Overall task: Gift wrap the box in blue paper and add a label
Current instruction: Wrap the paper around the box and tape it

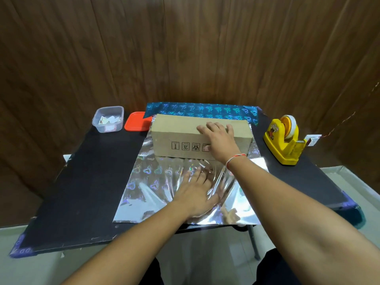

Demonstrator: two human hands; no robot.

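Currently, the cardboard box (197, 136) lies lengthwise on the wrapping paper (156, 182), toward the far half of the sheet. The paper is spread silver side up on the black table (88, 177); its far edge stands up behind the box and shows the blue heart-patterned face.

The right hand (220, 140) rests on the box, fingers straight and spread across the top face, palm over the near top edge. It presses down; it does not grip.

The left hand (197, 192) lies flat on the silver sheet in front of the box, fingers extended and slightly spread. The sheet is wrinkled beside this hand.

A clear plastic container (108, 119) holding small paper labels sits at the far left of the table. Its red lid (136, 121) lies just beside it, touching the paper's far left corner. A yellow tape dispenser (284, 138) stands to the right, apart from the sheet.
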